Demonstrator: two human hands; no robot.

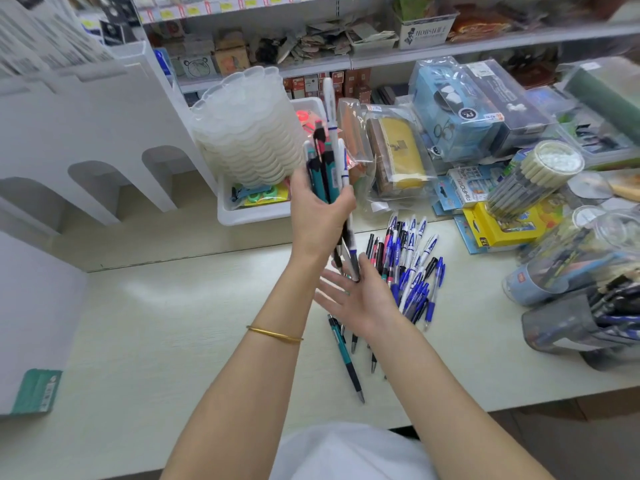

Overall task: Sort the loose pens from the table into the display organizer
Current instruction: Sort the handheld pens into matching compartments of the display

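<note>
The left hand (320, 216) is clenched around a mixed bundle of teal, black and white plastic pens (331, 157), holding it nearly upright above the pale tabletop (173, 323). The lower ends of the bundle come down onto the right hand (356, 296), which is released, fingers spread and straight beneath them. Whether the tips press on the palm or the fingers is hard to tell through the motion blur.

A thin gold bangle (273, 334) sits on the left forearm. Just right of the right hand, a heap of loose blue-and-white click pens (414, 268) lies on the tabletop. A teal and black pen (346, 355) lies beside it, partly under the right wrist.

The white tiered display organizer with arched openings (90, 133) stands at the left, well apart from the heap. Next to it, a stack of translucent scalloped plastic cups (249, 133) stands in a white plastic tray (256, 214).
</note>
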